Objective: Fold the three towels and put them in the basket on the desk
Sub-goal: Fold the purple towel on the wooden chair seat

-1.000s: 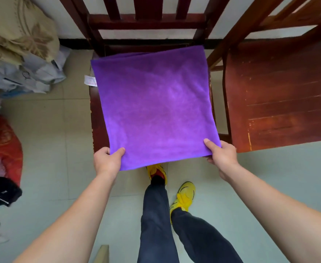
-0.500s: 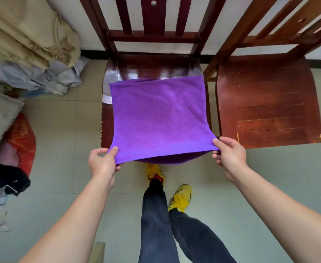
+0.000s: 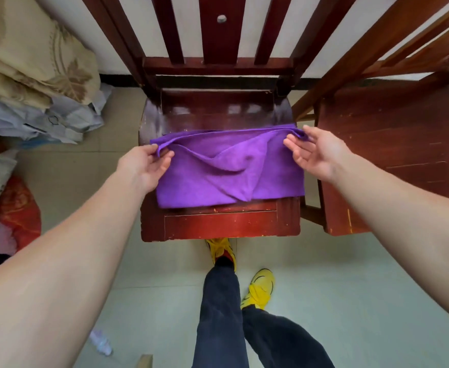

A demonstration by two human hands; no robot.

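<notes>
A purple towel (image 3: 218, 179) lies folded in half on the seat of a dark red wooden chair (image 3: 218, 227), rumpled in the middle, with its fold toward me. My left hand (image 3: 146, 166) pinches the towel's far left corner between thumb and fingers. At the far right corner, my right hand (image 3: 313, 152) has its fingers straight and spread, touching the cloth. No basket, desk or other towel is in view.
A second wooden chair (image 3: 390, 155) stands close on the right. Piled beige and grey bedding (image 3: 32, 62) and a red bundle (image 3: 16, 216) fill the left side. A small plastic bottle (image 3: 101, 343) lies on the tiled floor. My yellow shoes (image 3: 260, 290) stand before the chair.
Both hands carried the towel's near edge away from me and over to the far edge, folding it in half on the seat. My right hand's fingers have loosened from the corner.
</notes>
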